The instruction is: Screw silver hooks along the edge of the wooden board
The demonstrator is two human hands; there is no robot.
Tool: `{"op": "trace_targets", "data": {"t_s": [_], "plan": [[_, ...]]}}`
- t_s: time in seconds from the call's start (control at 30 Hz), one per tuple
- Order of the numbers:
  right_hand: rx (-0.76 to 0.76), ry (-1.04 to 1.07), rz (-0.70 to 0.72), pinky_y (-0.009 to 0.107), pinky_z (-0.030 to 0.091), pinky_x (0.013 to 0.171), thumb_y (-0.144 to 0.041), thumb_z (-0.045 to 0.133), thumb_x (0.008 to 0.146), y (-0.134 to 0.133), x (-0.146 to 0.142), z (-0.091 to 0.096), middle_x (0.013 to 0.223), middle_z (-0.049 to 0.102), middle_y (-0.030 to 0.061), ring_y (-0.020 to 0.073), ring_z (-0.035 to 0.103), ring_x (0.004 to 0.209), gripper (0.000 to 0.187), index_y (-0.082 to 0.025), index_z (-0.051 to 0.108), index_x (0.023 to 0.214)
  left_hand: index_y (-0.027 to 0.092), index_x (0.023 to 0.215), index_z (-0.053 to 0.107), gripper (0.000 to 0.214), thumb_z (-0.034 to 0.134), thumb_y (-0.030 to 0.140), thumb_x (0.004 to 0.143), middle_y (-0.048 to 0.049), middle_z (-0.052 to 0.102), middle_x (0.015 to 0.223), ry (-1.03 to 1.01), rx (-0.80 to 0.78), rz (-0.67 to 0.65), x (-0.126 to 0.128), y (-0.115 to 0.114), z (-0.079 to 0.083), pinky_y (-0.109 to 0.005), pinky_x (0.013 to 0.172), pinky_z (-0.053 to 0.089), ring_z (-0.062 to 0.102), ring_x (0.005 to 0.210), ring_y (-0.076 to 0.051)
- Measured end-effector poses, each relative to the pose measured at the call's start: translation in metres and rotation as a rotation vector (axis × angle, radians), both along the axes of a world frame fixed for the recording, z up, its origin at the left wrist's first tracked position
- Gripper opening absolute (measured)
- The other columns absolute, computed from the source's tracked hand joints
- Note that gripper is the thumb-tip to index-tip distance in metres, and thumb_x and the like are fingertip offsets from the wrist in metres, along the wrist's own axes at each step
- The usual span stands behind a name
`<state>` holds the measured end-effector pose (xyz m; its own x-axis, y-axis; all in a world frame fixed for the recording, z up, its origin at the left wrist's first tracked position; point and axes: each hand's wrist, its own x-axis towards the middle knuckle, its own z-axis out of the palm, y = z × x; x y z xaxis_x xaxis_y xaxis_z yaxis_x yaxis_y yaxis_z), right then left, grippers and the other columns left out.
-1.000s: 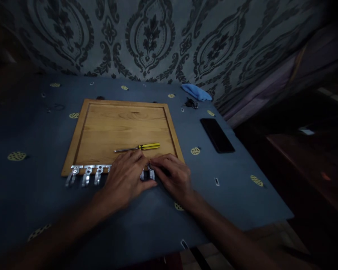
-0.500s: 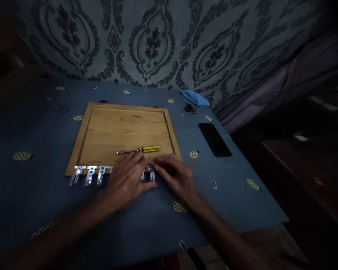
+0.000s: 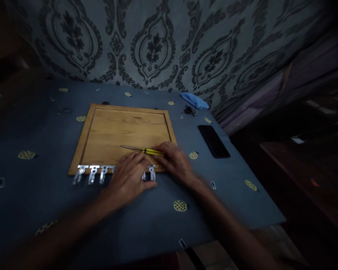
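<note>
Wooden board (image 3: 115, 129) with raised rim lies flat on blue counter (image 3: 228, 202), yellow pineapple prints on its cover. Metal hooks (image 3: 93, 173) run along the board's near edge, hanging past it: 3 clear to the left of the left hand (image 3: 129, 174), 1 clear to its right, others partly hidden. Left hand lies over this near edge, fingers bent on top, thumb stretched right below the hooks; can't tell if the fingers grip anything under the palm. Right hand (image 3: 176, 160) is over the board's near right corner, fingers touching the right end of the screwdriver's (image 3: 152, 151) yellow handle; can't tell if they close around it. Screwdriver shaft points left over the board. Black phone (image 3: 214, 141) on the counter, right of the board. Far right: blue cloth (image 3: 195, 101), small dark item (image 3: 189, 110) just nearer. Patterned grey backdrop (image 3: 153, 48) at the far side.
</note>
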<state>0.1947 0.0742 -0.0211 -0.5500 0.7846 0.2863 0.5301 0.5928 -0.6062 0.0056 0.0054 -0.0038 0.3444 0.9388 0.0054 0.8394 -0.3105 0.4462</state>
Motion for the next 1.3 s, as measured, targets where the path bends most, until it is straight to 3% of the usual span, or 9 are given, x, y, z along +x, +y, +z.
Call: {"op": "trace_targets", "data": {"t_s": [0.13, 0.23, 0.37, 0.57, 0.8, 1.3], "plan": [[-0.177, 0.487, -0.222, 0.026, 0.05, 0.061, -0.035, 0.074, 0.085, -0.001, 0.007, 0.019, 0.079, 0.069, -0.0001, 0.0146, 0.062, 0.068, 0.016, -0.021, 0.071, 0.089, 0.017, 0.106, 0.067, 0.044, 0.083, 0.043, 0.076, -0.0065, 0.066, 0.113, 0.0, 0.001, -0.017, -0.001, 0.0, 0.001, -0.046, 0.094, 0.048, 0.06, 0.111, -0.03], [-0.11, 0.702, -0.351, 0.021, 0.043, 0.049, -0.042, 0.079, 0.08, -0.004, 0.007, 0.036, 0.06, 0.058, -0.006, 0.0087, 0.051, 0.05, 0.025, -0.021, 0.065, 0.078, 0.016, 0.106, 0.068, 0.044, 0.082, 0.045, 0.076, -0.0061, 0.065, 0.11, -0.002, -0.011, -0.018, -0.001, 0.0, 0.001, -0.045, 0.092, 0.048, 0.06, 0.108, -0.029], [-0.097, 0.58, -0.304, 0.021, 0.041, 0.045, -0.046, 0.071, 0.086, -0.012, -0.001, 0.045, 0.058, 0.054, -0.0065, 0.0081, 0.049, 0.047, 0.029, -0.021, 0.058, 0.077, 0.016, 0.106, 0.068, 0.044, 0.082, 0.045, 0.077, -0.0066, 0.065, 0.11, 0.004, -0.023, -0.012, 0.0, -0.001, 0.001, -0.045, 0.091, 0.048, 0.06, 0.107, -0.03], [-0.068, 0.338, -0.227, 0.024, 0.047, 0.053, -0.039, 0.065, 0.091, -0.021, -0.007, 0.025, 0.067, 0.058, -0.0031, 0.0109, 0.057, 0.057, 0.022, -0.021, 0.059, 0.082, 0.016, 0.11, 0.067, 0.046, 0.081, 0.045, 0.078, -0.0074, 0.065, 0.113, -0.001, -0.02, -0.015, 0.001, -0.002, 0.002, -0.044, 0.093, 0.047, 0.059, 0.109, -0.03], [-0.115, 0.685, -0.34, 0.024, 0.052, 0.052, -0.042, 0.063, 0.092, -0.034, -0.011, 0.019, 0.077, 0.065, -0.0029, 0.0096, 0.063, 0.055, 0.02, -0.022, 0.061, 0.091, 0.018, 0.106, 0.066, 0.045, 0.083, 0.046, 0.075, -0.0053, 0.066, 0.11, 0.006, 0.008, -0.017, 0.0, -0.001, 0.001, -0.041, 0.089, 0.046, 0.06, 0.105, -0.027], [-0.121, 0.663, -0.351, 0.025, 0.053, 0.051, -0.04, 0.065, 0.09, -0.036, -0.013, 0.019, 0.068, 0.064, -0.0038, 0.0109, 0.062, 0.053, 0.018, -0.022, 0.06, 0.088, 0.019, 0.105, 0.065, 0.045, 0.085, 0.045, 0.074, -0.0047, 0.065, 0.107, -0.007, 0.052, -0.027, 0.0, -0.002, -0.002, -0.041, 0.087, 0.048, 0.061, 0.101, -0.027]]}}
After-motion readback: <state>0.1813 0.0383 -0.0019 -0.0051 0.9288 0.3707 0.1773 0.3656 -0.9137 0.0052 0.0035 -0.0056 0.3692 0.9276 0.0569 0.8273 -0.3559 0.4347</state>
